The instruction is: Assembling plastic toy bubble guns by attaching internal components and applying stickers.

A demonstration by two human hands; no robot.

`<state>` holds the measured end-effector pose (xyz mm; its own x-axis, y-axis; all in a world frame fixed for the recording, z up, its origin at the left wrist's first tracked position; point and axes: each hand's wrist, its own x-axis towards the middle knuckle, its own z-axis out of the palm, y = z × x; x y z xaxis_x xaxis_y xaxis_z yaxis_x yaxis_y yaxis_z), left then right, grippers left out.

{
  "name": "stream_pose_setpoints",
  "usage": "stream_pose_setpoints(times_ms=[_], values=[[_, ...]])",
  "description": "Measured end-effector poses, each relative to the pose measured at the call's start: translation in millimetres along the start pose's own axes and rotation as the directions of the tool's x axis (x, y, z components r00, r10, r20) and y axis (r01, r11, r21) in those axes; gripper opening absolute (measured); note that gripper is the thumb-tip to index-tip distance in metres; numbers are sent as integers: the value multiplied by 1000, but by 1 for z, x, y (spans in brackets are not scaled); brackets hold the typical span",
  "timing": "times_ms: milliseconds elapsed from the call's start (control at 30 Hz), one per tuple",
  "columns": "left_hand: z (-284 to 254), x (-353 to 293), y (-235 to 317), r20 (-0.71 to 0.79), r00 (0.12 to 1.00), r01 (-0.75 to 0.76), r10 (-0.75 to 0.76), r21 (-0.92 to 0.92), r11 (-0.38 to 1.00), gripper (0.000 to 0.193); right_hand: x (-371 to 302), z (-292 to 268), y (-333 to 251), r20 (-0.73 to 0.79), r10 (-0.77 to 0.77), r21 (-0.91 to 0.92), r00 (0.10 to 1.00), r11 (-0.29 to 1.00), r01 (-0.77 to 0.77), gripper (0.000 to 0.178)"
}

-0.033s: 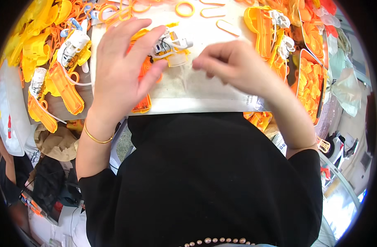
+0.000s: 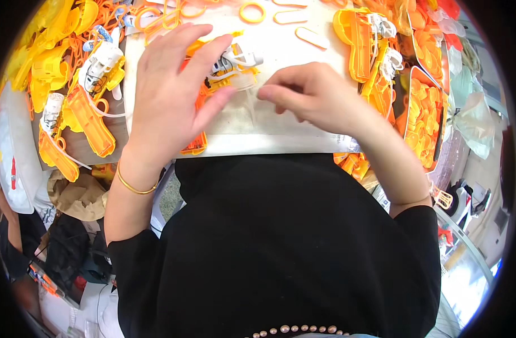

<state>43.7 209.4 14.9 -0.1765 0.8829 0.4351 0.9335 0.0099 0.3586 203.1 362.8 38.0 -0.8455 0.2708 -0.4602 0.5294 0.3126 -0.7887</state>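
An orange and yellow toy gun half-shell (image 2: 197, 145) lies on the white work surface, partly hidden beneath my left hand (image 2: 170, 93). That hand hovers over it with fingers spread, its thumb by a clear round plastic piece (image 2: 245, 83). A white motor unit with dark wires (image 2: 227, 62) sits in the shell's upper part. My right hand (image 2: 317, 98) is just right of the clear piece, thumb and fingers pinched together. Whatever it pinches, if anything, is too small to make out.
More half-shells with white units (image 2: 97, 67) lie at left, beside a heap of yellow parts (image 2: 49, 65). Similar shells (image 2: 359, 48) lie at right, next to a box of small orange parts (image 2: 424, 115). Orange rings (image 2: 252, 12) and loops (image 2: 311, 38) lie at the far side.
My right hand has shifted slightly left and down, closer to the clear piece. My left thumb has moved a little right and up toward it.
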Motion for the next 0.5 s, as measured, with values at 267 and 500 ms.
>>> stream_pose_setpoints(times_ms=[267,500], values=[[14,0,1,37,999,16,-16,-3,1000,55,9,17,17,48,138,244,989,959,-146,21],[8,7,-1,40,999,27,-27,-18,999,54,11,10,8,82,61,170,995,983,-75,20]])
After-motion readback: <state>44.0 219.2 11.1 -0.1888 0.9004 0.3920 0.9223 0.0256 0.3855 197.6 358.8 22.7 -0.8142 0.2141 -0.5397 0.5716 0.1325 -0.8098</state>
